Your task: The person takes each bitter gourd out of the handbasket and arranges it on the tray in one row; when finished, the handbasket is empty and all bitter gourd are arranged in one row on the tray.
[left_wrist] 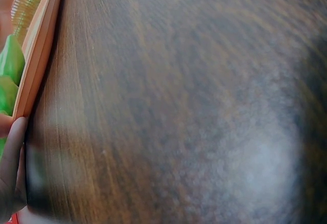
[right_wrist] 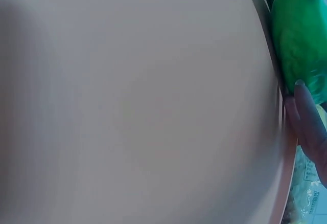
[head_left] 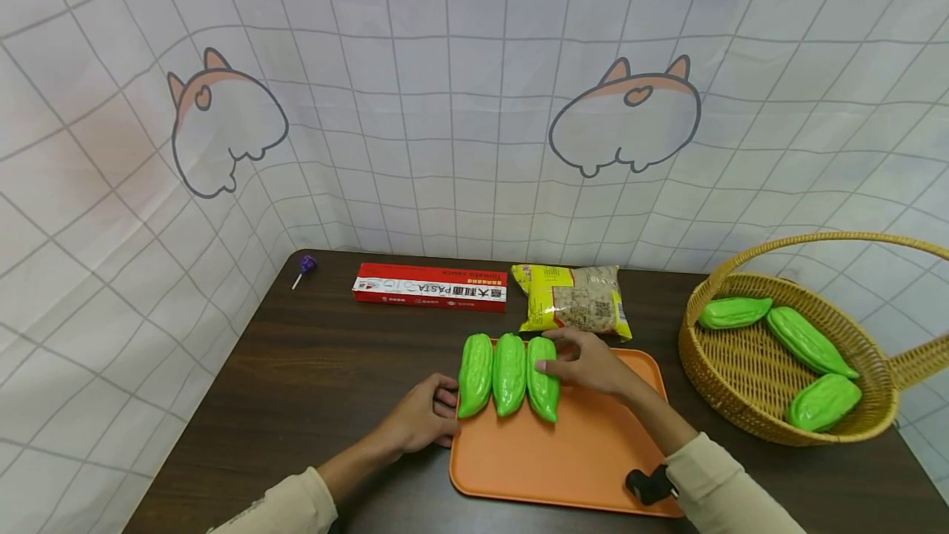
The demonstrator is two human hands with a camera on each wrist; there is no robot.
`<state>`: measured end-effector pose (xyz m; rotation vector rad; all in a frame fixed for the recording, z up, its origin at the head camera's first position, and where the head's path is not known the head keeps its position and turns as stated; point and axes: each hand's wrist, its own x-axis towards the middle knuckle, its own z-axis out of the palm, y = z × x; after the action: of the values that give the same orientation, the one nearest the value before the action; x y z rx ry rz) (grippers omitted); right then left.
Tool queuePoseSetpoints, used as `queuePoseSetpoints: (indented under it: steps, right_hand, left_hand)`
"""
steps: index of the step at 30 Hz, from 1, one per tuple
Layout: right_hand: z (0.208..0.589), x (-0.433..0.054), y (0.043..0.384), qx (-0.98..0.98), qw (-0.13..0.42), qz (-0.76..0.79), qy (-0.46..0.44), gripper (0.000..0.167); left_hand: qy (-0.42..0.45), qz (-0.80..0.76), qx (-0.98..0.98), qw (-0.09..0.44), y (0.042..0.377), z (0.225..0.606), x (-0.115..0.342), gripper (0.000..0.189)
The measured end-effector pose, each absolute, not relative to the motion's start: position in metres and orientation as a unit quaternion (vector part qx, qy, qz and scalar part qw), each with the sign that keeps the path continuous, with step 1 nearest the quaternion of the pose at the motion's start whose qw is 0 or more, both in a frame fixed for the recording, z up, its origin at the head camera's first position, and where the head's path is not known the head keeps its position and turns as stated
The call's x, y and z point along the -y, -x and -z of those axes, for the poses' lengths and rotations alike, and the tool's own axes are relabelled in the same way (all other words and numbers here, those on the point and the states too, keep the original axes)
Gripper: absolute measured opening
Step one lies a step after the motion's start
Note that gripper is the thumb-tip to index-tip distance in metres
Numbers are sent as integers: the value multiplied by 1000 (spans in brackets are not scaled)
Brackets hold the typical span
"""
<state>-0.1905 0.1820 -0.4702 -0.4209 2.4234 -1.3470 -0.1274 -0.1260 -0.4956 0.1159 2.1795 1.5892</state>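
Note:
Three green bitter melons stand side by side on the orange tray (head_left: 549, 468), at its far left part: a left one (head_left: 475, 376), a middle one (head_left: 509, 375) and a right one (head_left: 544, 381). My right hand (head_left: 586, 359) holds the right bitter melon by its upper end, thumb across its top. In the right wrist view a finger lies against that green melon (right_wrist: 301, 40). At the tray's left edge, my left hand (head_left: 421, 419) grips the rim. The left wrist view shows its fingers (left_wrist: 14, 150) at the tray rim (left_wrist: 38, 60).
A wicker basket (head_left: 700, 361) with three bitter melons stands at the right. Behind the tray lie a red pasta box (head_left: 430, 287) and a yellow bag (head_left: 574, 299). A purple lollipop (head_left: 306, 264) is at the far left corner. A black object (head_left: 648, 485) shows by my right sleeve.

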Motion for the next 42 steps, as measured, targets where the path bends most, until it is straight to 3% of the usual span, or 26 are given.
queuePoseSetpoints:
  steps: [20,30,42]
  right_hand:
    - [468,-184,190,-835,179,502,137,66]
    - [456,-197,190,-861,132,464,162,62]
    - [432,-227,174,-881,123,422,175,65]
  left_hand:
    - [-38,-572,-790,216,126,496,124,67]
    - [-39,-572,-788,225,129,496,125,66]
    - [-45,-577,-783,227,129,497,127,66]
